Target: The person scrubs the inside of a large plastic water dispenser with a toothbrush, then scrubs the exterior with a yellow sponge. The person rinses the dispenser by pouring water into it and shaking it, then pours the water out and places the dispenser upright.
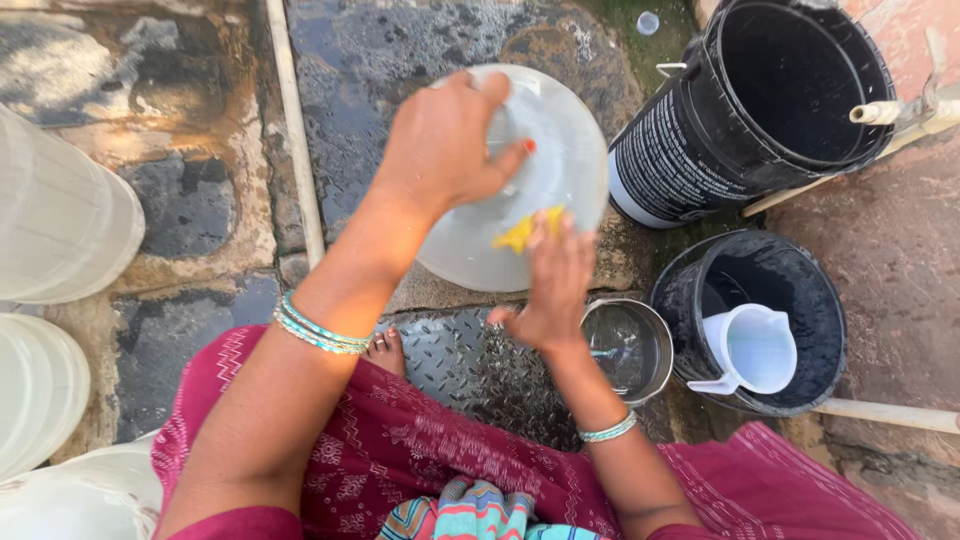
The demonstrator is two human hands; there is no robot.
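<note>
She crouches on the wet stone floor (400, 60) with a big translucent jug (560, 150) tipped on its side in front of her knees. Her left hand (445, 140) lies spread over its top, fingers wide and pressed down, which pins the round body so it cannot roll. Her right hand (555, 285) presses a yellow scrubber (522, 232) against the jug's near wall, fingers closed on the pad.

A steel pot (630, 345) of water stands just beside that hand, within easy dipping reach. Next to it a black bucket (690, 300) holds a white measuring jug (752, 348), and a larger black bucket (680, 150) stands behind it. More pale containers (55, 220) wait at her left, well apart from the scrubbing.
</note>
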